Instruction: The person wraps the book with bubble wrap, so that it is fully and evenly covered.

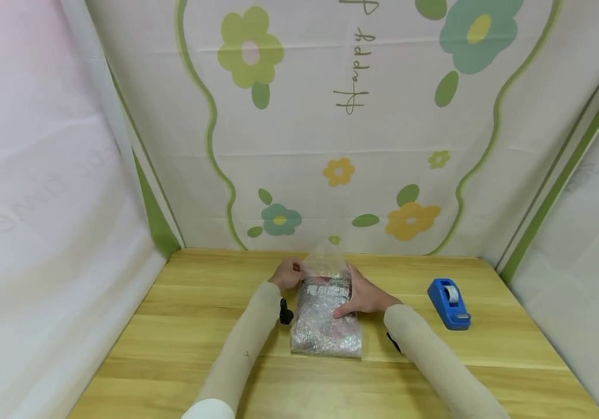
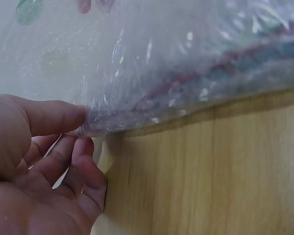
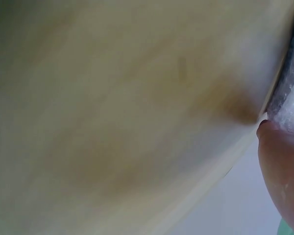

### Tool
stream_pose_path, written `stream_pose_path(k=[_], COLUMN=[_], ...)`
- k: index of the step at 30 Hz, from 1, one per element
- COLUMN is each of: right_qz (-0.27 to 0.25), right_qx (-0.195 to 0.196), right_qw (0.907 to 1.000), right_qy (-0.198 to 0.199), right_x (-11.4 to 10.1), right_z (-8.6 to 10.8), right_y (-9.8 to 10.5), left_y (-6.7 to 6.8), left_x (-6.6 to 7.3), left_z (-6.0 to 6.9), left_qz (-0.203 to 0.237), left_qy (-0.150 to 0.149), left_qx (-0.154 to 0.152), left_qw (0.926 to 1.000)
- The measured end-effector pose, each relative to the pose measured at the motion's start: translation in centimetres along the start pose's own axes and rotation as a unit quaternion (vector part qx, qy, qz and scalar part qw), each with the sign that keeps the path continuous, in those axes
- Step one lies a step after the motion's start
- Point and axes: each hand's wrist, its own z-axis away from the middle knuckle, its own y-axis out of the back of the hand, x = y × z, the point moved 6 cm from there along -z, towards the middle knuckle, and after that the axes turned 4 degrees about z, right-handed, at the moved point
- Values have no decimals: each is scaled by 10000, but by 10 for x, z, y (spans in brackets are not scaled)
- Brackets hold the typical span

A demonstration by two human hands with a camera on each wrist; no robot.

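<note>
A flat rectangular item in clear bubble wrap [image 1: 325,334] lies on the wooden table, with pale lettering and reddish patches showing through. Its loose far end rises as a translucent flap [image 1: 325,259]. At the far left edge my left hand [image 1: 287,274] pinches the bubble wrap between thumb and fingers, plain in the left wrist view, where the wrapped edge [image 2: 215,78] runs off to the right. My right hand [image 1: 367,295] holds the right side, thumb across the top and fingers along the edge. Only part of that hand [image 3: 284,169] shows in the right wrist view.
A blue tape dispenser [image 1: 449,304] with a roll of tape stands to the right on the wooden table [image 1: 199,331]. Behind the table hangs a flower-printed cloth [image 1: 299,134], with more cloth [image 1: 32,233] at both sides.
</note>
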Motion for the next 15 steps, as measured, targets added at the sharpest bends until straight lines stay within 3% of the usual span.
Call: stream_pose_path(k=[6,11,15], right_qz=[77,98,87], right_qx=[65,228,293], right_qw=[9999,9997,9995], right_qy=[-73,19,43], right_x=[-1,-4,-3], right_z=[1,2,2], right_y=[1,4,3], left_y=[0,1,0], left_x=[9,11,12], left_z=[9,14,10], left_qz=[40,-192,-619], left_qy=[-296,-457,-819], left_qx=[-133,-23,25], left_qw=[9995,9988,9947])
